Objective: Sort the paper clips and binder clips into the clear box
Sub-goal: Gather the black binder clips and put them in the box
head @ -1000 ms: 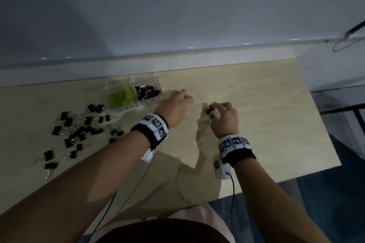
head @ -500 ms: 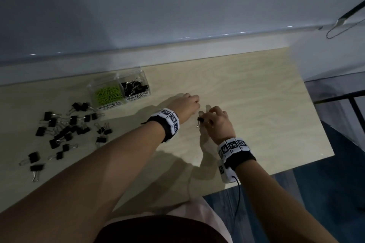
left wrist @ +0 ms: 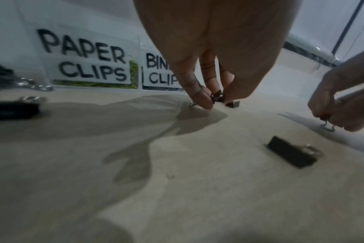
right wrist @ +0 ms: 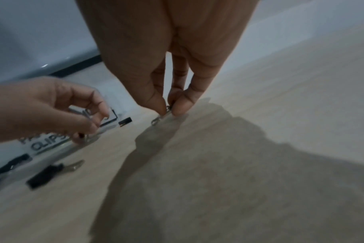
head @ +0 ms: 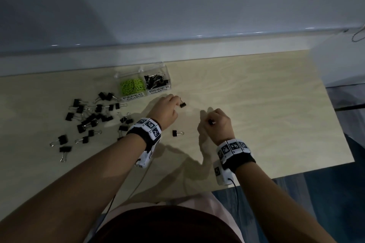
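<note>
The clear box (head: pixel 166 77) stands at the back of the wooden table, labelled PAPER CLIPS (left wrist: pixel 87 55) and BINDER CLIPS. Green paper clips (head: pixel 131 86) fill its left compartment and black binder clips (head: pixel 156 81) its right. My left hand (head: pixel 178 102) pinches a small black binder clip (head: pixel 182 104) by its wire handles, just in front of the box. My right hand (head: pixel 210 122) pinches a second binder clip (right wrist: pixel 165 113) low over the table to the right, its black body mostly hidden by the fingers. A third binder clip (head: pixel 175 133) lies loose between my wrists.
Several black binder clips (head: pixel 92 116) lie scattered on the table's left part, left of my left wrist. A wall and ledge run behind the box. The table's right edge (head: pixel 335 120) drops to a dark floor.
My hands were together half a second ago; the left hand has moved away toward the box with a binder clip. The right hand still pinches one. A clip now lies between the wrists.
</note>
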Tool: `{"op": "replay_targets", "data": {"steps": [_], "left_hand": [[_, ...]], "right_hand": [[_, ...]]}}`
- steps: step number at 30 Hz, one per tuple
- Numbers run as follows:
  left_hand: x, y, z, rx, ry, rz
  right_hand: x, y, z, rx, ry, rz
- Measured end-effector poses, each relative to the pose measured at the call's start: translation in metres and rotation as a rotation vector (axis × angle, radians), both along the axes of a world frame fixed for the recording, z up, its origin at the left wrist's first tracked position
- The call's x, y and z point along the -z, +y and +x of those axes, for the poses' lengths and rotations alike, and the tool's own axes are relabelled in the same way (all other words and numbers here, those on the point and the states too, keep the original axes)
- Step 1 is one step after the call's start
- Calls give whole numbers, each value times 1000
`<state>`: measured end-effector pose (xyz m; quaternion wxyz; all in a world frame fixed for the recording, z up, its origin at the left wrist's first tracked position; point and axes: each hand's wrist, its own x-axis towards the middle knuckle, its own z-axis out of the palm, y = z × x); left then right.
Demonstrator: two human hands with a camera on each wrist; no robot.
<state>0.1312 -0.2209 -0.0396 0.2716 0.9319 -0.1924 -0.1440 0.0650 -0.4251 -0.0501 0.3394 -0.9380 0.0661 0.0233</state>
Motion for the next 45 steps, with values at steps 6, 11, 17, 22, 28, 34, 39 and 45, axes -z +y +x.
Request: {"op": "replay_targets", "data": {"steps": [6,11,17,22,28,34,39,45], "left_hand": [[-5,6,-1,-7,-70,-104],[-10,-7,24,327,118,150],[-9,15,32,550,-42,258],[0,31,20,371,-84,164],[-5,54,-3,219,-39,41],[-47,64,15,-179,-35,-322],[-68,64,46,-352,-53,-402],[-66,112,25,-404,-32,-355]], "right_hand": [[-18,37,-9,-18,-61,168],[-14,83,-17,-285,125,98],[-6,85,-23,-367,158,-28],[-9,81,-20,-455,184,-76],[-17,63,-5,-306,83,8],[-52,82,74,-140,-103,186],[-66,115,127,-127,-83,195],[-62,124,111,-255,-172,45]]}}
